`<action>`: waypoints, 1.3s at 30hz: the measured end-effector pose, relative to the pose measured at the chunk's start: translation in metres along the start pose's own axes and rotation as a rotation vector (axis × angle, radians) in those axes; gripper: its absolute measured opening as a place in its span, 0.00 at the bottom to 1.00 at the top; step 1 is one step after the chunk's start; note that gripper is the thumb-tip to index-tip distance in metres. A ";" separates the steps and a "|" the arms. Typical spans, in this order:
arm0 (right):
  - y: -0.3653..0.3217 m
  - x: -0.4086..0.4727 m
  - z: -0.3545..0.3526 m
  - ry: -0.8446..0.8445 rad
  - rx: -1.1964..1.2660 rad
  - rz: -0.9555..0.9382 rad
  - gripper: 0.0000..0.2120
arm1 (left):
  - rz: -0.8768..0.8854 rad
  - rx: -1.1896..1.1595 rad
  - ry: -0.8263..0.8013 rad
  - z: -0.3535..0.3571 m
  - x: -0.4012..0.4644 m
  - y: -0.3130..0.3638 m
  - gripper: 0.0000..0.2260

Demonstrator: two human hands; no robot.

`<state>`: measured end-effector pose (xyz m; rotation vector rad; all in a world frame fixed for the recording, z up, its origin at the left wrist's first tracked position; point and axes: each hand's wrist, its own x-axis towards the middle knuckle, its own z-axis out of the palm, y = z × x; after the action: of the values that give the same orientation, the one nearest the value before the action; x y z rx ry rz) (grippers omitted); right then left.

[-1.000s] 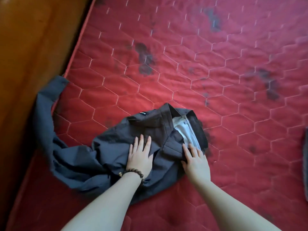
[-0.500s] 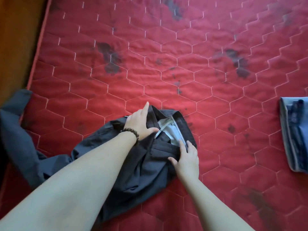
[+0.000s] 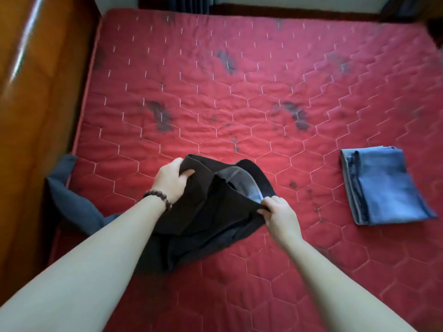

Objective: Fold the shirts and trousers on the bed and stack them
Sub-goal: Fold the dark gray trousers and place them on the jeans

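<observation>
Step in hand: lifting the dark trousers by the waistband, ahead of the first fold. My left hand grips the far-left part of the waistband, thumb curled over the cloth. My right hand pinches the near-right part between thumb and fingers. Both hold fabric firmly.

Location: the trousers sit at the near-middle of the red mattress, waist end raised off the quilting. The rest trails left, and a grey-looking leg end hangs over the mattress edge beside the wooden wardrobe.

Orientation: the waist opening faces up and away from me, pale lining showing. The long axis runs from the waist at centre toward the left edge (bunched, not straight).

Next move, in my judgement: draw the garment rightward, lay the legs together and flat.

The folded jeans lie well apart at right, a likely base for the stack.
</observation>
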<state>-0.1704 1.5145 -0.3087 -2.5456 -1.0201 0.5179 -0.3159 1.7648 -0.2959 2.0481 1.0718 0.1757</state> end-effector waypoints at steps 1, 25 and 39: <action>-0.009 -0.007 -0.026 0.035 0.014 -0.020 0.05 | 0.023 -0.018 0.031 -0.023 -0.006 0.019 0.06; 0.018 -0.069 -0.523 0.856 0.077 -0.550 0.05 | 0.495 -0.267 0.646 -0.234 -0.213 0.433 0.10; 0.078 -0.088 -0.583 0.532 0.726 -0.537 0.12 | 0.428 -0.432 0.529 -0.196 -0.255 0.463 0.08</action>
<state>0.0801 1.2931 0.1832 -1.5559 -1.0063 0.0230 -0.2731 1.5424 0.2207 1.8370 0.7777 1.1175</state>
